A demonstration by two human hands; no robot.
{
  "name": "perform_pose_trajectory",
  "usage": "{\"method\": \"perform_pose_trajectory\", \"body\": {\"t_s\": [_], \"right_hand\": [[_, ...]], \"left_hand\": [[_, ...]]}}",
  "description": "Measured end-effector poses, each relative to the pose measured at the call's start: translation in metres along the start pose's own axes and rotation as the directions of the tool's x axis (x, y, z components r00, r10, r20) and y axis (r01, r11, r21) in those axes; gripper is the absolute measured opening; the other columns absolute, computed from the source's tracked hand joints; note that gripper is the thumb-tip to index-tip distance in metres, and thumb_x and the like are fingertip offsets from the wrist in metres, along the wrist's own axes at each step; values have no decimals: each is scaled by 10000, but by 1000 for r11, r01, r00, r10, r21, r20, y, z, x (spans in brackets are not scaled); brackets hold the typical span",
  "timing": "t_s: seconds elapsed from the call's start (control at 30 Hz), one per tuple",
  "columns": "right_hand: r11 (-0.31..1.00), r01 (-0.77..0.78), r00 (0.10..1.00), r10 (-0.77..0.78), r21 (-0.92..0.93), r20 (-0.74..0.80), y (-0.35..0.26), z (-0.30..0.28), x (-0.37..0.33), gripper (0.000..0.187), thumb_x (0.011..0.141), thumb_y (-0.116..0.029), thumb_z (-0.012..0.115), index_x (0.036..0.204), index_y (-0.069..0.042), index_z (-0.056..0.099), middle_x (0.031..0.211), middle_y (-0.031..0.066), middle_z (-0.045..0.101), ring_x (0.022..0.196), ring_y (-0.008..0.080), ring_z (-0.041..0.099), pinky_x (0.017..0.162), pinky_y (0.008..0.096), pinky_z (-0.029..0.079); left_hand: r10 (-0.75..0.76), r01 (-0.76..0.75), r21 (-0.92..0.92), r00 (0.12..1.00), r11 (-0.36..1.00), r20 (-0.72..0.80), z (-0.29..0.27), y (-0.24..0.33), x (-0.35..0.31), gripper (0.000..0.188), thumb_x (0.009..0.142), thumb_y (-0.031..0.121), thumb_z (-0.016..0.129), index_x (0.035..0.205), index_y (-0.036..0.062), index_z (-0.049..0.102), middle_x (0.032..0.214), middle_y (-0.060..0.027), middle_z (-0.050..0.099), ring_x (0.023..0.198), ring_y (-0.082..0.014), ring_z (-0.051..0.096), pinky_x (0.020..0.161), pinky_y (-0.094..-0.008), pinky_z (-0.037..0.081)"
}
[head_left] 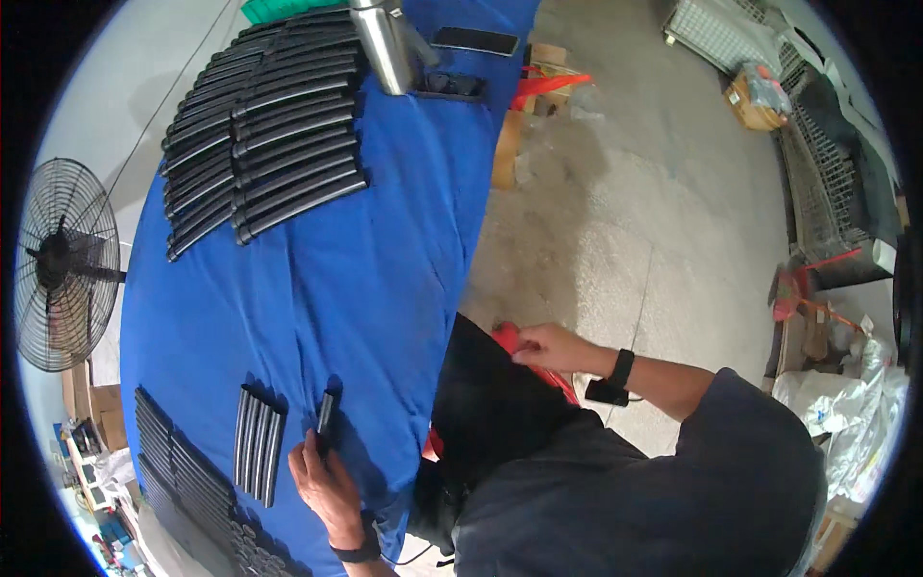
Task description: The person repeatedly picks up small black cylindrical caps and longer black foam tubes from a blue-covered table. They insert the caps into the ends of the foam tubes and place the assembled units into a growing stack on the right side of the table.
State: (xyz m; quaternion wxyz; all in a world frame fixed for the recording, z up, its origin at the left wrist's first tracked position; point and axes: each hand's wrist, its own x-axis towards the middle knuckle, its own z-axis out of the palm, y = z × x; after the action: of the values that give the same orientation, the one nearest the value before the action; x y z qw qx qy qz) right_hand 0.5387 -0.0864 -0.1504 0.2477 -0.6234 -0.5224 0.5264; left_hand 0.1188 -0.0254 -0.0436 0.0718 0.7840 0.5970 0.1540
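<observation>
My left hand (329,484) is over the blue cloth, its fingers closed round the lower end of a short black tube (327,412). Just left of it, several black tubes (258,444) lie side by side in a small row. Out past the table's right edge, my right hand (556,347) has its fingers curled together beside a piece of red plastic (504,335) near my lap. Whatever may be between those fingers is hidden. Each wrist wears a black band.
Longer black tubes with collars (298,199) fill the table's far left. A steel flask (383,48), a phone (476,40) and a dark tray (452,85) stand behind. More thin tubes (183,452) lie near left. A fan (65,264) stands beyond the blue cloth (385,260).
</observation>
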Motion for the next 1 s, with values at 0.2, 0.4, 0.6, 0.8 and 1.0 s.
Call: {"method": "perform_pose_trajectory", "body": {"t_s": [0.2, 0.4, 0.6, 0.8, 1.0], "right_hand": [[849, -174, 979, 205, -500, 8, 143, -8, -38, 311, 883, -333, 741, 968, -38, 696, 855, 177, 710, 828, 359, 701, 718, 442, 537], [818, -573, 783, 566, -57, 259, 149, 30, -65, 635, 898, -464, 735, 1322, -31, 545, 945, 155, 712, 840, 258, 701, 679, 393, 565], [898, -438, 858, 407, 35, 313, 176, 44, -80, 605, 959, -424, 649, 1391, -27, 501, 986, 175, 720, 863, 278, 714, 739, 407, 576], [978, -19, 982, -22, -209, -190, 234, 110, -76, 677, 942, -417, 660, 1456, -31, 447, 1211, 259, 649, 1072, 451, 646, 912, 543, 519], [995, -96, 957, 81, -38, -278, 229, 134, -64, 694, 922, -333, 682, 1458, 17, 412, 1287, 308, 584, 1199, 468, 570, 997, 545, 465]], "left_hand": [[-10, 10, 30, 1000, 1000, 4, 4, -1, 0, 422, 905, 88, 599, 1306, -41, 590, 1094, -222, 589, 1016, -416, 583, 866, -498, 472], [-3, 3, 14, 1000, 1000, 31, 0, -5, 5, 434, 910, 109, 607, 1315, -45, 583, 1080, -217, 595, 1006, -414, 584, 862, -492, 470], [-19, 18, 45, 999, 999, 28, 0, 1, 7, 425, 930, 147, 619, 1307, -47, 585, 1057, -213, 588, 969, -405, 583, 837, -483, 468], [-24, 20, 60, 998, 998, 62, -4, 30, 5, 908, 835, 565, 742, 1485, 2, 451, 1200, -236, 575, 1088, -433, 550, 930, -524, 443], [23, -58, 161, 978, 985, 209, 1, 41, 15, 1305, 624, 806, 738, 1552, -16, 329, 1482, -302, 434, 1313, -477, 450, 1097, -545, 367]]}}
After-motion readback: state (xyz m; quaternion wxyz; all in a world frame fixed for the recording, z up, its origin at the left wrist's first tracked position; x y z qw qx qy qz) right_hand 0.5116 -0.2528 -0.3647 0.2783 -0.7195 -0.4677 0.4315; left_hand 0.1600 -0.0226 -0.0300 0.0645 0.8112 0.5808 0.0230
